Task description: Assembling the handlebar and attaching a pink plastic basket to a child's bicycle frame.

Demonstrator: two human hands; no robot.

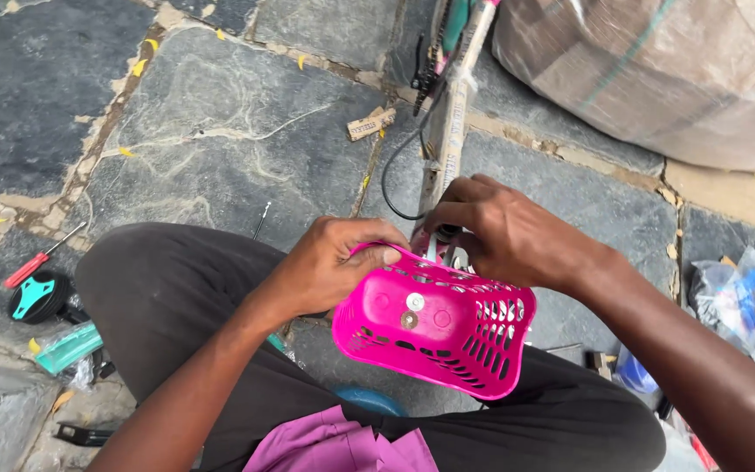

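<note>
Over the person's lap, above grey stone paving (220, 131), a bright pink plastic basket (434, 328) is tipped so its open mouth faces them. Their left hand (329, 262) curls its fingers (377, 255) over the near rim to steady it, while the right hand (504, 232) pinches something small at the far rim, against a wrapped bicycle frame (449, 131). A red screwdriver (38, 260) lies well apart.

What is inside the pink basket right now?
On the back wall of the pink basket sit two round metal washers, one above the other. Otherwise it looks empty. The left hand and right hand cover its upper rim, so the mounting behind cannot be seen.
</note>
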